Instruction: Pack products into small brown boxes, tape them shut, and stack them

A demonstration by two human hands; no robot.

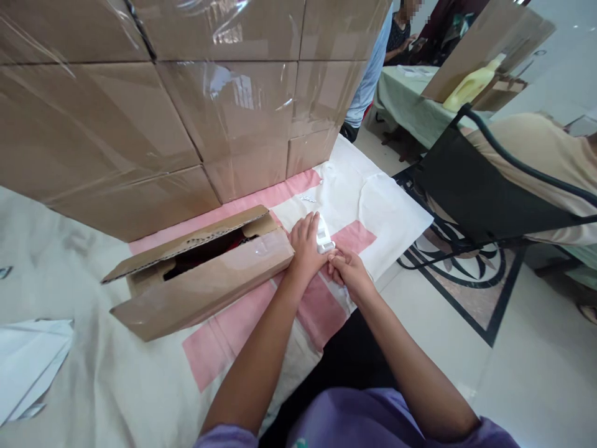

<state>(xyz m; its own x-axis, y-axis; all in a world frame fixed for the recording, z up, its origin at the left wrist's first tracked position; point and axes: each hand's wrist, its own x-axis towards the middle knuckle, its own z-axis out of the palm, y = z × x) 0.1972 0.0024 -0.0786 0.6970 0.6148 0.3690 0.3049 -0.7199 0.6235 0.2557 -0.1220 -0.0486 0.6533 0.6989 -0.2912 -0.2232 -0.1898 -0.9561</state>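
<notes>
A small white plastic holder [325,239], which looks like a tape dispenser, is at the table's edge between my hands. My left hand [305,246] is closed on it from the left side, fingers pointing away from me. At its near end, my right hand [349,269] is pinched, fingertips close together; whatever they hold is too small or hidden to make out. Left of my hands, a long brown cardboard box [219,277] lies with its top flaps partly raised. Something dark and red shows inside through the gap.
Stacked cartons [242,118] under clear film stand behind the box. White papers [32,367] lie at the left on the cloth [130,379]. To the right are a black chair [466,180] with a seated person, and a green-covered table [405,99] bearing a yellow bottle [473,84].
</notes>
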